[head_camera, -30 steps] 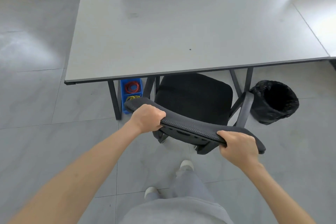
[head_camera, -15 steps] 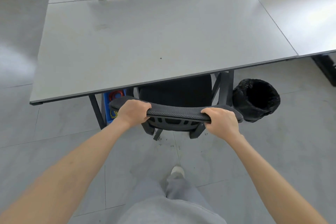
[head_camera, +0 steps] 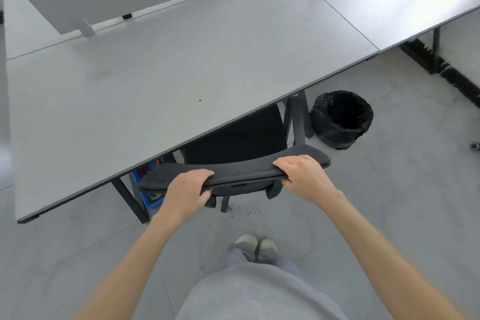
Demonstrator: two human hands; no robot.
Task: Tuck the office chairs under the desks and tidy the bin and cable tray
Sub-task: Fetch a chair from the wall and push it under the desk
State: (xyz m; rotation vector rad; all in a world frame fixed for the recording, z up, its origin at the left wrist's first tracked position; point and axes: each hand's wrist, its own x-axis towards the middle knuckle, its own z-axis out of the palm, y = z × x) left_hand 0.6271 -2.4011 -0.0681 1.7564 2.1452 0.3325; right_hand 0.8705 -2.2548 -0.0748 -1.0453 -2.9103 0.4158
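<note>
I hold the chair [head_camera: 235, 176] by its top edge, left hand [head_camera: 185, 193] and right hand [head_camera: 302, 173] curled round it; fingers clamped; mesh looks soft, frame stiff; probably rolls easily under the table [head_camera: 155, 91].

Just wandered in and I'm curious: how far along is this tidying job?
Nearly done with this chair: the seat sits mostly under the desk. In hand: the left hand and right hand grip the backrest top. Left: the black-lined bin stands out beside the desk, and the blue tray underneath looks untouched.
</note>
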